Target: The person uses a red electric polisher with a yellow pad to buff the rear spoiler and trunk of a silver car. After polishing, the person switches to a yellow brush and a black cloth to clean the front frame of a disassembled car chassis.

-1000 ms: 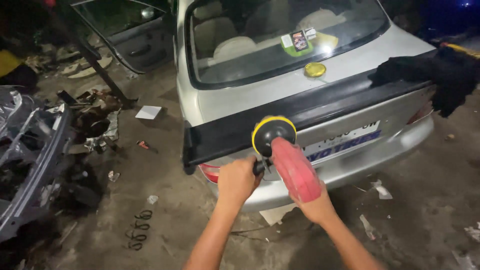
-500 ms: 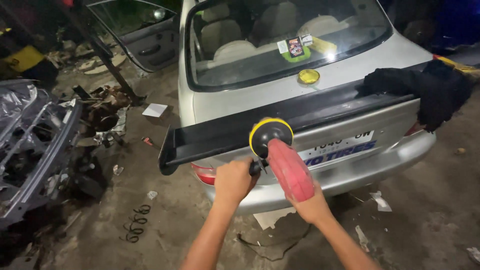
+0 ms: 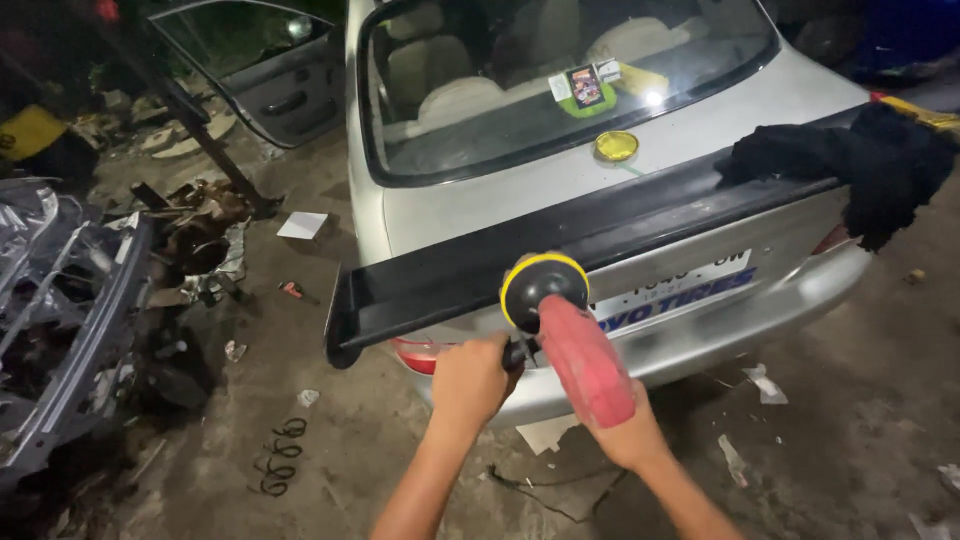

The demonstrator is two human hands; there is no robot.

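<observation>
A rectangular white-and-blue number plate (image 3: 678, 292) sits below the spoiler; small stickers (image 3: 585, 86) cling inside the rear window.

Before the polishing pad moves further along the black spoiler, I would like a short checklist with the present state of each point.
1. Left hand on the side handle of the red handheld polisher: ok, closed around it.
2. Right hand supporting the red body from behind: ok.
3. Round yellow-rimmed black pad against the long black spoiler of the silver car: ok, it meets the rear edge.
4. Black cloth draped on the spoiler's right end: ok, apart from the pad.
5. Small round yellow disc on the boot lid: ok, apart from the pad.
6. Dark cord on the ground: cannot tell where it leads.
</observation>
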